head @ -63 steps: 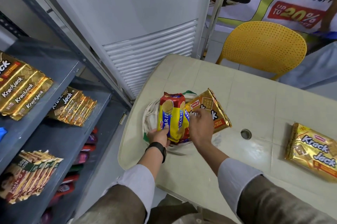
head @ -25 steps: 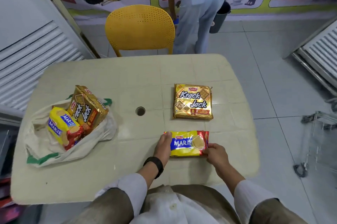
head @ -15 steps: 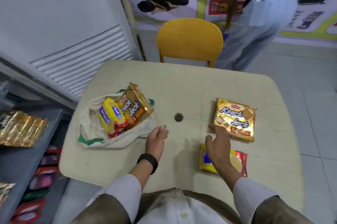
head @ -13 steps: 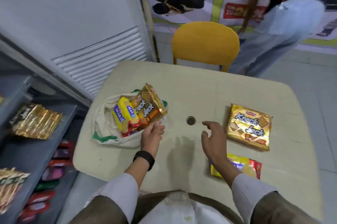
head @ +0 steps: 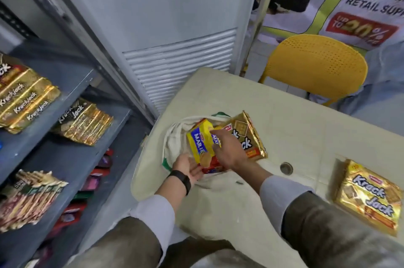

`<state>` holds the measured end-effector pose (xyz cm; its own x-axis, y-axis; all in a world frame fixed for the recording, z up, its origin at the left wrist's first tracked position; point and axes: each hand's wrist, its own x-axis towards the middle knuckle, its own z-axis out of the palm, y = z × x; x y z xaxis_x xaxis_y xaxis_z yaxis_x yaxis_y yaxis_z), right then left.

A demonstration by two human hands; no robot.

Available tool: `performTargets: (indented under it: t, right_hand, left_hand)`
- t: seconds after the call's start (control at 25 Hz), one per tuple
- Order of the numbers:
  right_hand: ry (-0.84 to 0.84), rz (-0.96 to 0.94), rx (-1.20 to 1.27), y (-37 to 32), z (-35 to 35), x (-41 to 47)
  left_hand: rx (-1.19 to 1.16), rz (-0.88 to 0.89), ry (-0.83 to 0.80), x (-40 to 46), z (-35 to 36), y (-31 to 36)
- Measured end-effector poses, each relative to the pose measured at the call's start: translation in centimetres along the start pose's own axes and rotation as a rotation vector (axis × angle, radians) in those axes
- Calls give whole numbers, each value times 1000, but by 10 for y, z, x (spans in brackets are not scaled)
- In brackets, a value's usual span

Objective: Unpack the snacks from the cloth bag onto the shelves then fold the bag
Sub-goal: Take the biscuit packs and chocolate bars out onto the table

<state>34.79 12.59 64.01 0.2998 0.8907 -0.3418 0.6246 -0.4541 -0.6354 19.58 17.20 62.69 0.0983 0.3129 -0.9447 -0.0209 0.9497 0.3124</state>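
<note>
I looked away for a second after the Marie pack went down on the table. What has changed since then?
Both hands left that pack and went back to the cloth bag. The right hand now grips the Marie pack in the bag; the left hand steadies its lower end. The Krack Jack pack on the table and the one in the bag stayed put.

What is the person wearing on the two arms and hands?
Both hands, left hand and right hand, are bare, without gloves. Each forearm has a pale grey-white cuff under an olive-brown outer sleeve. A black wristband, perhaps a watch, sits on the left wrist.
</note>
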Motion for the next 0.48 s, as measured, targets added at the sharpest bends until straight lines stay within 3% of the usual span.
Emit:
performTargets:
  t: [0.16,0.32,0.48]
  right_hand:
    - [-132,-86,-213,-20,-6,69]
    - [-307,-23,-333,-24,7,108]
    - [-208,0,-342,-18,11,99]
  left_hand:
    - [-197,-216,-85,6,-2,-22]
    - [-338,-283,-113,10,-5,-9]
    - [-405,-293,-157,2,1,-1]
